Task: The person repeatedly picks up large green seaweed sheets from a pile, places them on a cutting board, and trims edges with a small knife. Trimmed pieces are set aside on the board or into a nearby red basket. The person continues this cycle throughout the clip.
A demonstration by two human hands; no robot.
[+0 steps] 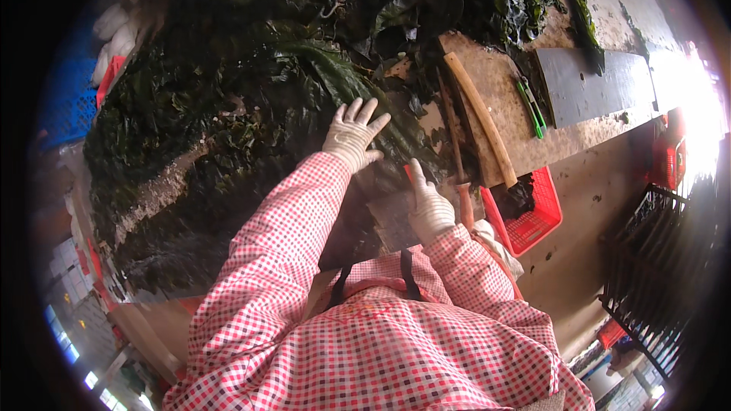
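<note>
Dark green, wet kelp (228,68) lies heaped over the table. My left hand (354,136), in a ribbed pale glove, rests with spread fingers on a broad kelp blade (325,68). To its right, my right hand (429,202), gloved alike, has its index finger extended along the blade's lower end. Something red and narrow (408,172) shows beside that finger; the curled fingers hide whether the hand holds it. A long, slender tool with an orange handle (466,205) lies just right of this hand, near a curved wooden stick (482,117).
A green utility knife (531,108) and a grey board (597,87) lie on the table at the right. A red plastic basket (537,220) holding dark scraps stands below the table's edge. Black slatted racks (645,279) are at the lower right, a blue crate (68,111) at the left.
</note>
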